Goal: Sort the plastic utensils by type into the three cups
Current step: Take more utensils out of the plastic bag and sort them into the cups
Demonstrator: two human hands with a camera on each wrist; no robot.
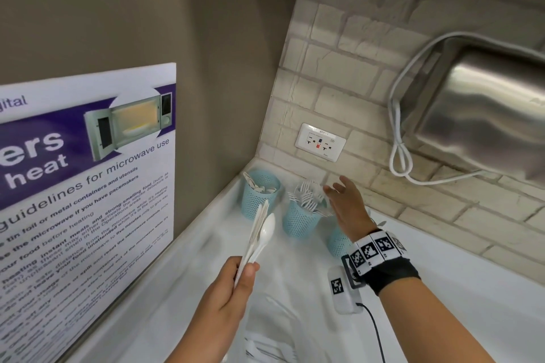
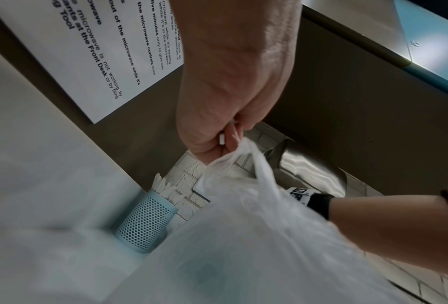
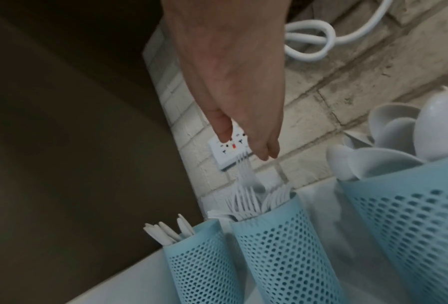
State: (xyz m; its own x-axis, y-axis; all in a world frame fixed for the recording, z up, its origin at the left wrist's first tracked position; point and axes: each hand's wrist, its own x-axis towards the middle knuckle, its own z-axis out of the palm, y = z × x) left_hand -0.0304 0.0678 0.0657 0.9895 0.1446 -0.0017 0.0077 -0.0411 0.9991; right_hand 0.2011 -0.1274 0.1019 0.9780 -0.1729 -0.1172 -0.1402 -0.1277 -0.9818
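Note:
Three light blue perforated cups stand in the counter corner: a knife cup [image 1: 259,194] [image 3: 199,263] [image 2: 147,224], a fork cup [image 1: 300,221] [image 3: 277,246], and a spoon cup [image 1: 339,242] [image 3: 412,226] partly hidden by my right wrist. My right hand [image 1: 333,188] [image 3: 246,148] hovers over the fork cup with straight fingers. A blurred white fork [image 3: 246,172] sits just below its fingertips, above the cup. My left hand [image 1: 241,274] [image 2: 225,139] grips a bundle of white utensils, a spoon [image 1: 267,233] among them, in front of the cups.
A thin plastic bag [image 2: 243,226] [image 1: 271,318] lies on the white counter below my left hand. A small white device [image 1: 342,289] with a black cable lies near my right wrist. An outlet [image 1: 320,141], a white cord [image 1: 398,156], a steel dispenser [image 1: 486,115] and a poster [image 1: 88,171] line the walls.

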